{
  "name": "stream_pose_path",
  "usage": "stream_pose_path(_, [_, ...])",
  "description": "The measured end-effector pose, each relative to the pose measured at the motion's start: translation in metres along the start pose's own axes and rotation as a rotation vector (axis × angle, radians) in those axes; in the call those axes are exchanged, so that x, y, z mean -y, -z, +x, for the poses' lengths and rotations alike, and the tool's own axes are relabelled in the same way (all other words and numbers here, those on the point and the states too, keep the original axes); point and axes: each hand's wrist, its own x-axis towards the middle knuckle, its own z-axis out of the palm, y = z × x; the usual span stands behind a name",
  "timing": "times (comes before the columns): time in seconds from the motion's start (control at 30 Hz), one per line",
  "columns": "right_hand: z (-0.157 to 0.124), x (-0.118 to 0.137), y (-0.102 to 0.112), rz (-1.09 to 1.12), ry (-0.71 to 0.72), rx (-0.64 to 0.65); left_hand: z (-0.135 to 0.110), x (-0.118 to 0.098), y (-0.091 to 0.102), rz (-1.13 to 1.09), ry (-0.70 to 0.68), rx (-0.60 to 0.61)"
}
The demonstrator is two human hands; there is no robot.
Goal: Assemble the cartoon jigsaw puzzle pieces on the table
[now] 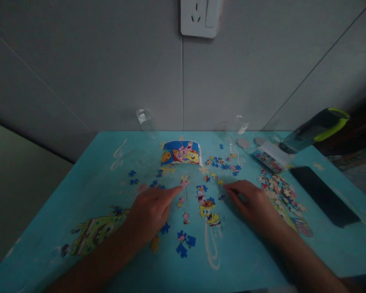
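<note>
My left hand (152, 207) is over the table left of centre, index finger stretched out and the other fingers partly curled, holding nothing I can see. Its fingertip is beside a pink jigsaw piece (184, 182). My right hand (251, 199) rests right of centre, thumb and index finger brought together at the edge of a small yellow jigsaw piece (220, 182). Between the hands lies a joined cartoon section (209, 211) of yellow and pink pieces. Loose blue pieces (182, 249) lie nearer me. A curled picture card (181, 154) stands behind the hands.
More blue pieces (221, 162) and a heap of mixed pieces (282, 189) lie to the right. A dark phone-like slab (325, 195), a small box (270, 156) and a tilted-looking bottle (314, 128) are at the right. Clear containers (147, 121) stand by the wall.
</note>
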Motion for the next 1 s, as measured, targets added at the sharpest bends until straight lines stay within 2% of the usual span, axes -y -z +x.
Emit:
stream_pose_path(0.2, [-0.008, 0.016, -0.004, 0.024, 0.117, 0.075, -0.009, -0.004, -0.005, -0.053, -0.017, 0.036])
stream_pose_path(0.37, [-0.017, 0.026, -0.002, 0.021, 0.148, 0.042, -0.009, -0.002, 0.000, -0.095, 0.058, 0.046])
stream_pose_path(0.6, [-0.023, 0.029, -0.002, 0.016, 0.286, 0.041, -0.006, 0.009, 0.001, -0.062, 0.100, 0.042])
stream_pose_path(0.8, [-0.022, 0.029, 0.004, 0.019, 0.246, 0.017, 0.000, 0.003, -0.004, -0.095, 0.077, 0.020])
stream_pose_path(1.0, [-0.022, 0.028, 0.005, 0.025, 0.218, 0.037, 0.009, -0.005, 0.000, -0.132, 0.028, 0.065])
